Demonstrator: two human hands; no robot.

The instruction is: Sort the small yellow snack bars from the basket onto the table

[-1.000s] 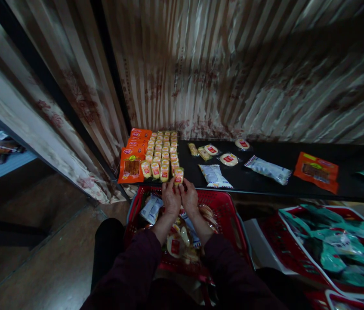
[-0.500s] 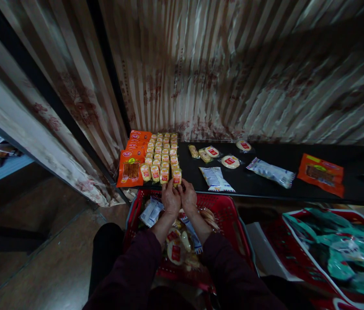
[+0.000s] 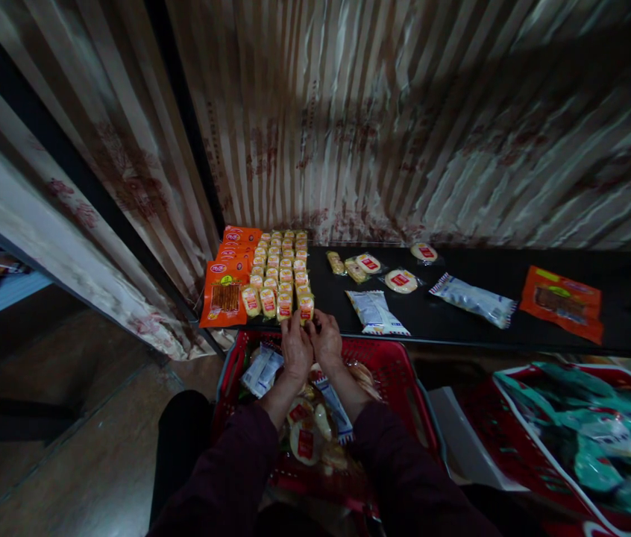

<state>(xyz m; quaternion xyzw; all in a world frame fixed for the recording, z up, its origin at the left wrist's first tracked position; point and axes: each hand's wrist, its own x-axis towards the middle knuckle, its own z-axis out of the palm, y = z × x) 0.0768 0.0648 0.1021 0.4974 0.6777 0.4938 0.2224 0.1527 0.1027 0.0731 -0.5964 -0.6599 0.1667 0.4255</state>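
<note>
At the front right corner of the rows of small yellow wrapped snacks [image 3: 268,300], my left hand [image 3: 297,349] and my right hand [image 3: 327,343] come together around one yellow snack pack [image 3: 305,306]. It stands upright with its red and white label facing me. The fingers of both hands are closed on its lower part, and the thumbs are mostly hidden. Left of the rows lie overlapping orange packets [image 3: 224,294]. Beneath my wrists is a red basket [image 3: 399,395] holding round wrapped crackers [image 3: 304,441] and white-blue packets [image 3: 262,371].
On the black shelf [image 3: 321,298] to the right lie loose round crackers [image 3: 401,280], white-blue packets [image 3: 376,312] and an orange packet [image 3: 562,302]. A second red basket [image 3: 477,418] with teal packages [image 3: 600,432] stands at right. Striped curtain [image 3: 377,134] hangs behind; a dark post [image 3: 186,112] rises at left.
My view has shifted slightly. Both hands stay around the yellow snack pack at the front of the rows, with hardly any movement.
</note>
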